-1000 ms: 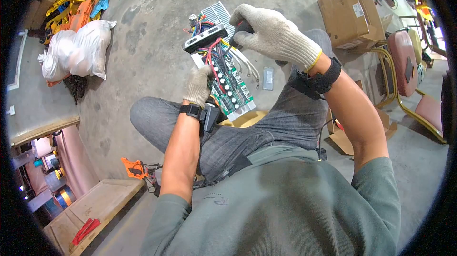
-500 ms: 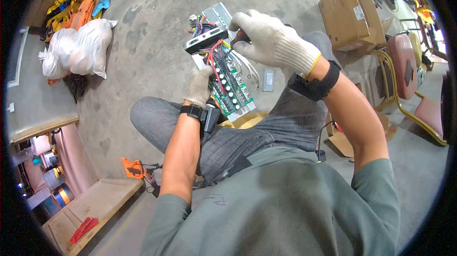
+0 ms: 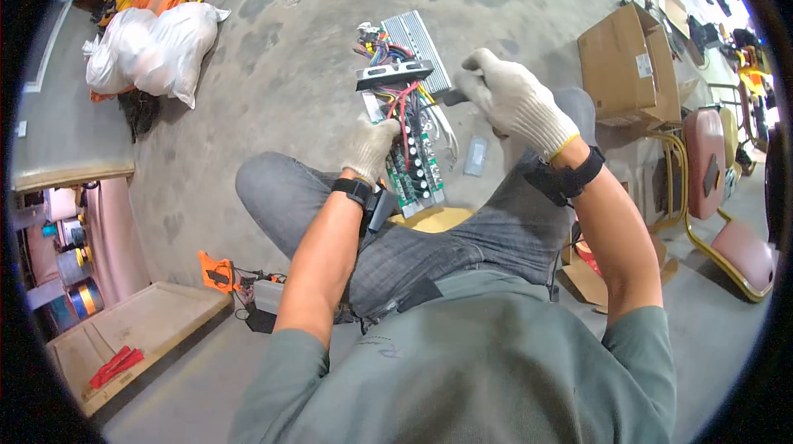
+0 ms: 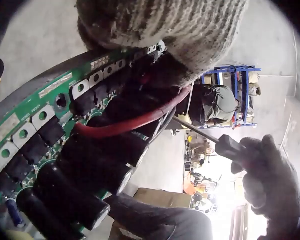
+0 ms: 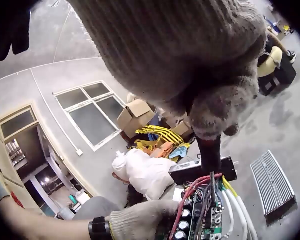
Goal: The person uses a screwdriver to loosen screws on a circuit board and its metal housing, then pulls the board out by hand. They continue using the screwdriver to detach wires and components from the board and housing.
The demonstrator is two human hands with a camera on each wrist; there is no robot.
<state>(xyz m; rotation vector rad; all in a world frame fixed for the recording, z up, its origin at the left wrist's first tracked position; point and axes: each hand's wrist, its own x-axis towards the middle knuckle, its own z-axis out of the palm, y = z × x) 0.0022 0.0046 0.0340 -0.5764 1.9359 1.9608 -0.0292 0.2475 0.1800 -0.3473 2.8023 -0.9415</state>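
At the centre of the head view, the gloved left hand (image 3: 370,147) grips the left edge of a green circuit board (image 3: 427,165), beside its red wires (image 3: 405,109). To the upper right of the board, the gloved right hand (image 3: 519,101) holds a screwdriver (image 3: 454,98) by its dark handle, the shaft pointing towards the wires; whether its tip touches anything cannot be told. A finned metal plate (image 3: 419,47) lies on the floor (image 3: 289,64), above the board in the frame.

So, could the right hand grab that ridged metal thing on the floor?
Probably yes: the right hand is near the ridged metal thing, which lies mostly uncovered, but the screwdriver it holds might need putting down first.
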